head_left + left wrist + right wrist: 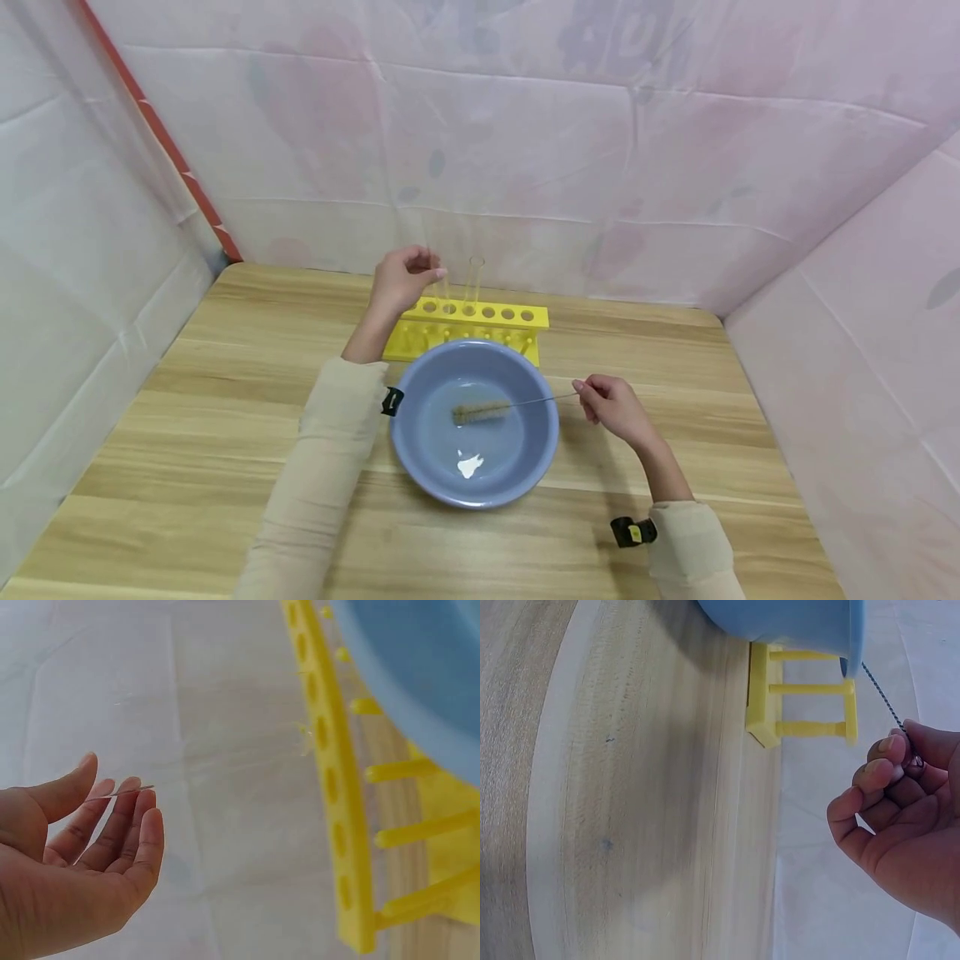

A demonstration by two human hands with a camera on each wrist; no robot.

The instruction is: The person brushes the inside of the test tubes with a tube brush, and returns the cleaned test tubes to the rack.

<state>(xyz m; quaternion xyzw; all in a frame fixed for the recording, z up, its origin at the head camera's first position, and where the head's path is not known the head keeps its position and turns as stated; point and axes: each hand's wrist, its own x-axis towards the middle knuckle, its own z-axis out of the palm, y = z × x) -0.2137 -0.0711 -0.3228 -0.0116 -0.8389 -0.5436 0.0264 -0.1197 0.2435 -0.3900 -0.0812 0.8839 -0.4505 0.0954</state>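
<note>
Reaching down from the left hand [401,279] to a hole in the yellow rack [538,317]: one clear test tube [447,293], upper end between thumb and fingers. How deep it sits, can't tell; glass is faint. Second tube [472,283] stands upright in the next hole to the right, clear of the hand.

Brush [483,411] is left of the right hand [615,408]: bristles inside the blue basin [540,433], wire handle crossing the basin's right rim toward the fingers. Whether bristles touch the water, can't tell.

Grip, left: thumb and fingers curved round the tube near its top, light pinch, palm clear. Grip, right: thumb and fingertips pinch the looped end of the wire, other fingers curled.

Basin sits on the wood-grain tabletop [225,417] in front of the rack and hides part of its base; contact between them unclear. Bright reflection in the basin bottom. Pale printed sheeting [510,150] hangs behind and on both sides, creased; red strip [153,125] at the back-left corner. Beige sleeves [330,433], black band [392,402] at the left wrist.
</note>
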